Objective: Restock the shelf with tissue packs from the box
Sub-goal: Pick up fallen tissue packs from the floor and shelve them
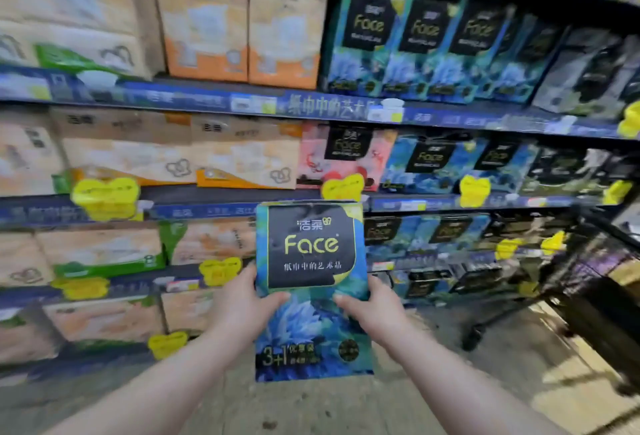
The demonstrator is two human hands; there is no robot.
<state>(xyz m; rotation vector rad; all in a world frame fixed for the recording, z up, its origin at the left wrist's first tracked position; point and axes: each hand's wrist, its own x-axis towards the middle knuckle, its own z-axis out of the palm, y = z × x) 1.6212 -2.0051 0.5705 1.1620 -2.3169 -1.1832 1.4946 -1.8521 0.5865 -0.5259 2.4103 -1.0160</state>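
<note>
I hold a blue and black "Face" tissue pack [311, 261] upright in front of me, level with the lower shelves. My left hand [242, 303] grips its left edge with the thumb across the front. On the opposite edge, my right hand [372, 310] grips the same way. Shelves [311, 107] ahead carry rows of matching Face packs [408, 50] on the right side. The box is not in view.
Orange and beige tissue packs [242, 19] fill the left half of the shelves. Yellow price tags [104, 192] hang from the shelf edges. A dark wire shopping cart [595, 278] stands at the right on the tiled floor [519, 365].
</note>
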